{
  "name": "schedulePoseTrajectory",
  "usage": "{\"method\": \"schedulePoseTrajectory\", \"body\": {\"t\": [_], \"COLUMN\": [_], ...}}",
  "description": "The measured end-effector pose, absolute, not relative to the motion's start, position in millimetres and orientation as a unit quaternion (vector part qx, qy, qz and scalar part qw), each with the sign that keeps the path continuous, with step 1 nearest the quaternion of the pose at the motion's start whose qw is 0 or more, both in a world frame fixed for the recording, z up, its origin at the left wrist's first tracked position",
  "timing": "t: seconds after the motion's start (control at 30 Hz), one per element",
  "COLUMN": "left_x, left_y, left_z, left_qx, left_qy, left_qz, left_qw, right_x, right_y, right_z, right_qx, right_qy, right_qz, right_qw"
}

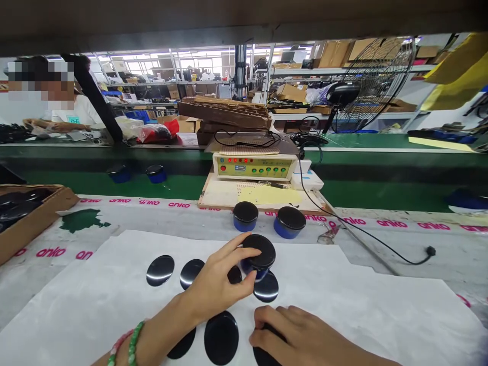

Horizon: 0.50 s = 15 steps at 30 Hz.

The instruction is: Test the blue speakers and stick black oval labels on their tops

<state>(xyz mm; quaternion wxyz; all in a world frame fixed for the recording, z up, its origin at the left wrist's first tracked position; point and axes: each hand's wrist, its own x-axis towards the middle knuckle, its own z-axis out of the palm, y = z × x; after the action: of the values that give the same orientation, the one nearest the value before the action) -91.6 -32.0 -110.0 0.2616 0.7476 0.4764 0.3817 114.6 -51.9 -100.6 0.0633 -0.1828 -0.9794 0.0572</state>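
My left hand (217,282), with a green bead bracelet on its wrist, is closed around a small round blue unit with a black top (260,254), holding it just above the white sheet (76,305). Under it lies a glossy black oval disc (266,287). My right hand (301,338) is curled over another black disc at the bottom edge, pressing on it. Several more black discs lie on the sheet, such as one at the left (160,269) and one near my wrist (221,337). Two finished blue units (245,215) (289,221) stand behind.
A cream tester box with red and green lights (254,166) sits on a board behind the units, its black cable (381,246) trailing right. A cardboard box (30,216) holds dark parts at left. A green conveyor (183,178) carries two blue units. Another person sits far left; a fan stands at right.
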Motion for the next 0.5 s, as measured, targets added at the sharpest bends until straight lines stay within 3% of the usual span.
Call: {"method": "schedulePoseTrajectory", "body": {"t": [0.3,0.5], "left_x": [-74,-74], "left_y": [-33,-29], "left_z": [-122,-122], "left_qx": [0.769,0.767], "left_qy": [0.454,0.453], "left_qz": [0.439,0.446], "left_qw": [0.098,0.081], "right_x": [105,104], "right_y": [-45,-42], "right_z": [-97,-65], "right_qx": [-0.155,-0.158], "right_qy": [-0.986,-0.982], "right_qz": [0.066,0.1], "right_qw": [-0.007,-0.03]}}
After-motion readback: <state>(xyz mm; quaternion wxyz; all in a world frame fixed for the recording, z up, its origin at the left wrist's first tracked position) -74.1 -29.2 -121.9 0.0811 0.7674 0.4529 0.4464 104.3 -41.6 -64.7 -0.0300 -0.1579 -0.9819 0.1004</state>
